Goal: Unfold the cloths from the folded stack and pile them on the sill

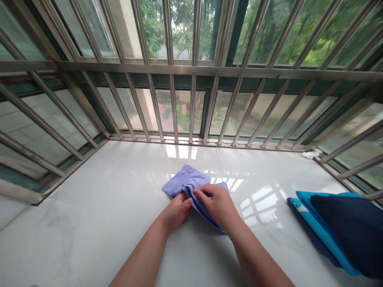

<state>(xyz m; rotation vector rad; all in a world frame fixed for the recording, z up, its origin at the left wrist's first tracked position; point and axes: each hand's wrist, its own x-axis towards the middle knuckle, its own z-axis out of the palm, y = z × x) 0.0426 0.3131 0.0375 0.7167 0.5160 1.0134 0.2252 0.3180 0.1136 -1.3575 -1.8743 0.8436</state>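
Observation:
A light purple cloth garment [188, 177], bunched along one gathered edge, lies on the white marble-look surface [98, 223] in the middle of the view. My left hand [178, 211] grips that edge from the near left, its thumb showing and most of its fingers hidden under the fabric. From the right, my right hand [216, 201] pinches the same edge between thumb and fingers. Part of the garment hangs out below and beyond my right hand. The two hands are close together, with a fold of cloth between them.
On the right lies a stack of folded dark blue and turquoise clothes [344, 231]. Metal window bars [191, 107] rise along the back and both sides of the surface. A crumpled white scrap [311, 154] sits in the far right corner.

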